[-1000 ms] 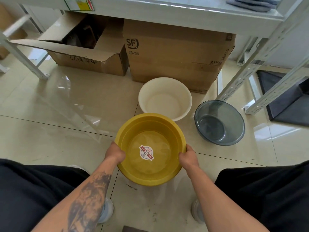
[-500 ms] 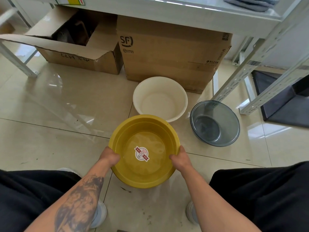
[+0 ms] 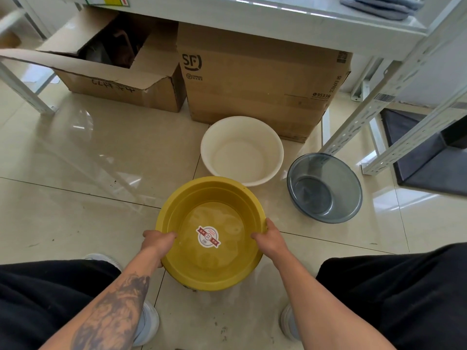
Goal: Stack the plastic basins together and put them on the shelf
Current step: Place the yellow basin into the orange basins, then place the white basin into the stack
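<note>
A yellow basin with a round sticker on its bottom is held just above the tiled floor between my knees. My left hand grips its left rim and my right hand grips its right rim, thumbs inside. Beyond it a white basin stands on the floor, its near rim partly hidden by the yellow one. A translucent grey basin sits to the right. The white shelf runs across the top of the view.
Two cardboard boxes stand under the shelf: an open one at left, a closed SF box behind the white basin. White perforated shelf legs slant down at right, beside a dark mat. Folded grey cloth lies on the shelf.
The yellow basin has stayed in both hands and shifted slightly toward me; my thumbs now reach further over its rim. The white and grey basins have not moved.
</note>
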